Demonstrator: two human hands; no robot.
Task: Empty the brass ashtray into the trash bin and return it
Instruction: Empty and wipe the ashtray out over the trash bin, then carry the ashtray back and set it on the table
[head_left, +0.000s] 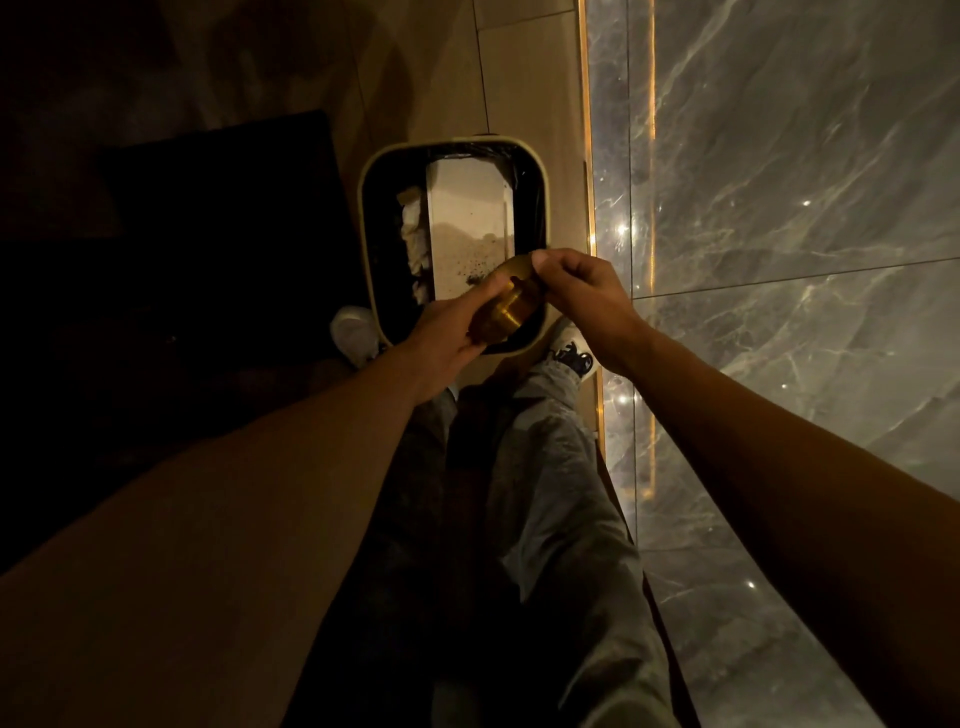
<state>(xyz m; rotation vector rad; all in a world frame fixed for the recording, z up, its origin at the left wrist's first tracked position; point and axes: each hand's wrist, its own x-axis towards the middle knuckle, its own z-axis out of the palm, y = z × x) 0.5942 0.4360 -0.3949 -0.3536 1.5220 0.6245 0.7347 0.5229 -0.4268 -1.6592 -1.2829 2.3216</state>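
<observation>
Nearest, two bare hands hold one brass ashtray (506, 306) over the near rim of one trash bin (370, 260). Left hand (447, 327) is closed around the ashtray's cylindrical body, which is tilted. Right hand (576, 291) pinches the ashtray's upper edge with fingertips curled together. Two shoes (571, 353) stand on either side of the bin's near end. Inside the bin lie one pale flat box (467, 223) speckled with dark ash and crumpled white paper (415, 239) beside it.
</observation>
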